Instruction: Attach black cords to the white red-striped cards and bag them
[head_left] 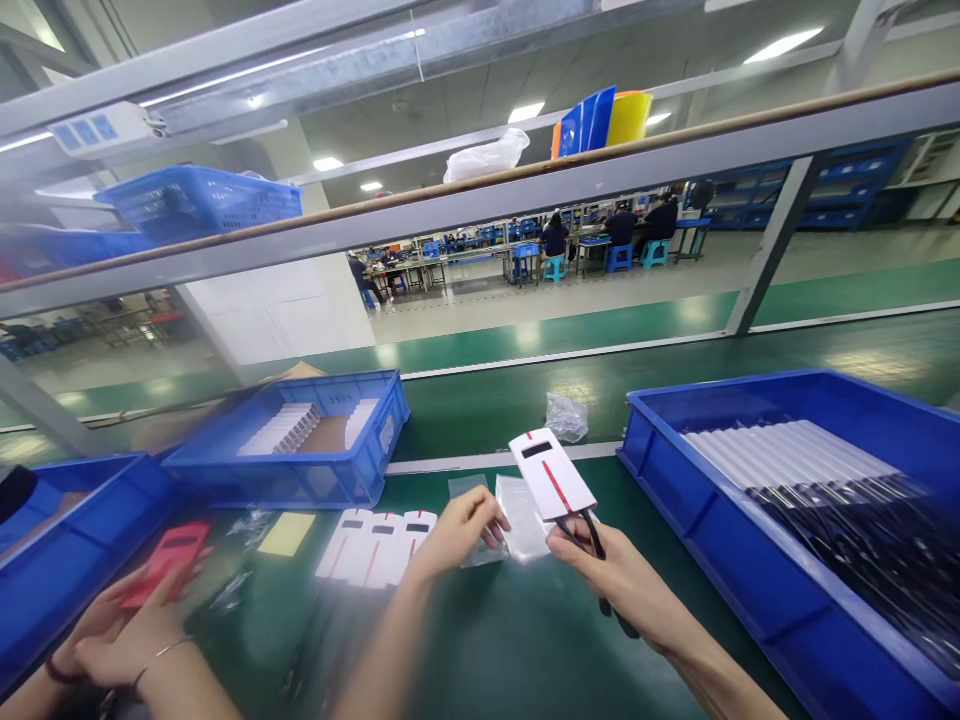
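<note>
My right hand (pixel 592 555) is closed around the black cables at the lower end of a flat white device (pixel 551 475). The device has a dark window and a red stripe, and is held tilted above the green tabletop. Just to its left, my left hand (pixel 469 525) has its fingers curled at the edge of a clear plastic bag (pixel 523 515); the fingertips are partly hidden. More clear film shows under that hand. Left of my left wrist, several similar white devices (pixel 384 550) lie side by side, their cables toward me.
A blue bin (pixel 690 530) of white devices with black cables stands at right; another blue bin (pixel 285 480) is at back left. Crumpled plastic (pixel 566 417) and a yellow paper (pixel 286 533) lie on the table. A co-worker's hands (pixel 139 620) hold a red device (pixel 166 565) at left.
</note>
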